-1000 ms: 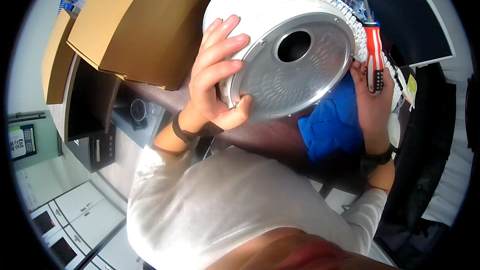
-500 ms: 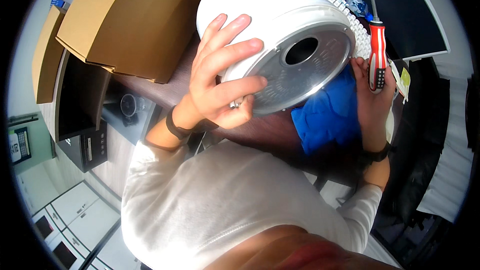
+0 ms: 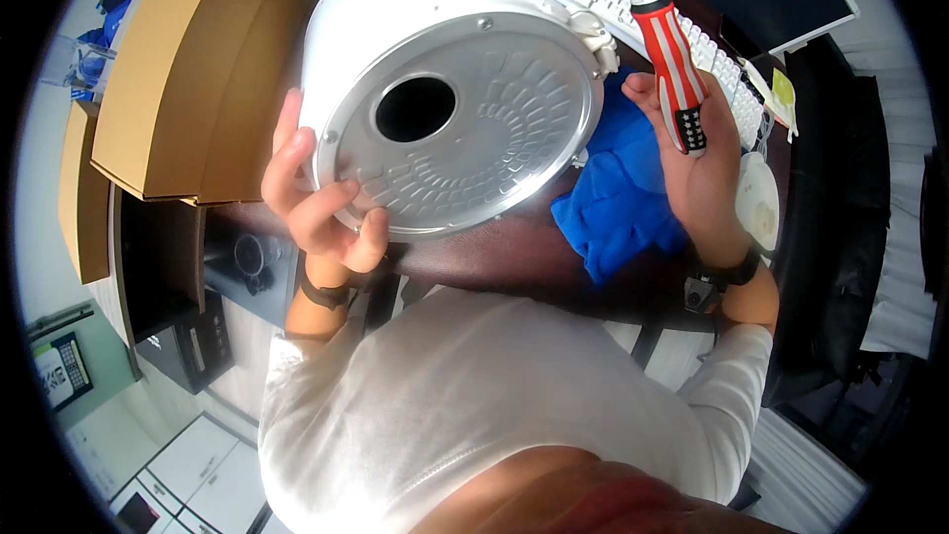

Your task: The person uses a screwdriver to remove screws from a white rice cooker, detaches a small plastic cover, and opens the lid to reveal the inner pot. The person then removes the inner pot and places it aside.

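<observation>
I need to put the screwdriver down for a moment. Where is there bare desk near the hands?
Bare dark desk shows only as a strip between the white appliance and your chest, left of the blue cloth. Right is crowded: keyboard, a white round object. Left is taken by the cardboard box.

Left hand (image 3: 318,200): raised at 9 o'clock, fingers spread and curled, thumb bent inward, dark band on wrist. Right hand (image 3: 695,160): raised at 2 o'clock, palm facing up, fingers closed in a grip. Both forearms in white sleeves, elbows bent.
</observation>
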`<action>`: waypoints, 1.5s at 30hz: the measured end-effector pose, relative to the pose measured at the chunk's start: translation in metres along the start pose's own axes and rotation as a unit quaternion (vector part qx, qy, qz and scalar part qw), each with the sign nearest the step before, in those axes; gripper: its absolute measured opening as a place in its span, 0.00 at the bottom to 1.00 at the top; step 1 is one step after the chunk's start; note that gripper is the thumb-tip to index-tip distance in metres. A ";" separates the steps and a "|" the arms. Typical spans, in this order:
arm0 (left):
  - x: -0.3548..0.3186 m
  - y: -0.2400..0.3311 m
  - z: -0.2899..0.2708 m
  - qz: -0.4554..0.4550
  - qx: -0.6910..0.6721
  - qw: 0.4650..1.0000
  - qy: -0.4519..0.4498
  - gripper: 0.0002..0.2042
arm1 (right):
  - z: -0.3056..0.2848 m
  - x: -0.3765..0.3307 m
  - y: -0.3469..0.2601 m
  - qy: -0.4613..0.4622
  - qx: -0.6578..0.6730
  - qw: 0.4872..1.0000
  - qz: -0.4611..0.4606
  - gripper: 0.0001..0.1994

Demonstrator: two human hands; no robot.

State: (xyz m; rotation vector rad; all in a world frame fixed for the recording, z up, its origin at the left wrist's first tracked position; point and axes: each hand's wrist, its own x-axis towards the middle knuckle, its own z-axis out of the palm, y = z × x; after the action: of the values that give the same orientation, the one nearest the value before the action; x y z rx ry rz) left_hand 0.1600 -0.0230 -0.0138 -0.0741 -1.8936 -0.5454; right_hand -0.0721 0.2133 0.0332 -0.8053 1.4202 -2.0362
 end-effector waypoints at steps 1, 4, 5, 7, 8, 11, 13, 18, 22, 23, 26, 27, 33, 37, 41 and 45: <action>-0.003 0.001 -0.001 -0.003 0.003 1.000 0.001 0.14 | 0.001 -0.002 0.000 -0.002 0.000 1.000 -0.004 0.21; -0.011 0.004 -0.005 -0.004 0.017 1.000 0.004 0.15 | -0.002 -0.005 0.001 -0.028 -0.010 0.999 -0.018 0.21; -0.012 0.005 -0.006 -0.004 0.023 1.000 0.005 0.15 | -0.002 -0.006 0.001 -0.040 -0.015 0.999 -0.023 0.21; -0.013 0.008 -0.004 -0.004 0.031 0.999 0.006 0.15 | -0.002 -0.007 0.000 -0.052 -0.022 0.998 -0.034 0.19; -0.014 0.009 -0.003 -0.003 0.032 0.999 0.008 0.15 | -0.003 -0.008 0.002 -0.059 -0.020 0.997 -0.040 0.19; -0.016 0.011 -0.003 -0.004 0.048 0.999 0.000 0.15 | -0.005 -0.010 0.002 -0.075 -0.018 0.996 -0.051 0.19; -0.018 0.010 -0.001 0.010 0.047 0.999 0.011 0.16 | -0.004 -0.012 0.001 -0.072 -0.031 0.996 -0.045 0.21; -0.025 0.008 0.001 0.006 0.066 0.997 0.040 0.18 | 0.003 -0.010 -0.001 -0.061 -0.069 0.995 -0.026 0.24; -0.035 0.012 -0.006 -0.040 0.064 0.995 0.063 0.19 | -0.001 -0.016 0.004 -0.045 -0.079 0.996 -0.015 0.22; -0.035 0.011 -0.007 -0.046 0.064 0.995 0.066 0.19 | -0.001 -0.016 0.004 -0.045 -0.082 0.995 -0.019 0.22; -0.038 0.013 -0.011 -0.070 0.075 0.992 0.071 0.19 | -0.007 -0.016 0.003 -0.063 -0.113 0.991 -0.023 0.22; -0.038 0.013 -0.011 -0.075 0.072 0.992 0.074 0.20 | -0.005 -0.016 0.001 -0.067 -0.103 0.992 -0.024 0.22; -0.019 0.011 -0.001 -0.102 0.032 0.991 0.080 0.20 | -0.007 -0.017 0.000 -0.068 -0.039 0.995 -0.057 0.14; -0.010 0.004 0.003 -0.109 0.029 0.988 0.104 0.20 | -0.007 -0.020 -0.003 -0.054 -0.024 0.996 -0.069 0.13; -0.010 -0.003 0.000 -0.105 0.027 0.988 0.113 0.20 | -0.012 -0.021 0.000 -0.046 -0.037 0.996 -0.064 0.13; -0.012 -0.004 -0.002 -0.103 0.035 0.987 0.122 0.20 | -0.012 -0.019 0.001 -0.052 -0.044 0.996 -0.063 0.13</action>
State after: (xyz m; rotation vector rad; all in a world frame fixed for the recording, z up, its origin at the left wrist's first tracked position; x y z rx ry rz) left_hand 0.1653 -0.0251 -0.0258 0.2282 -1.6885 -0.5978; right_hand -0.0674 0.2337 0.0256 -1.0471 1.4427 -2.0029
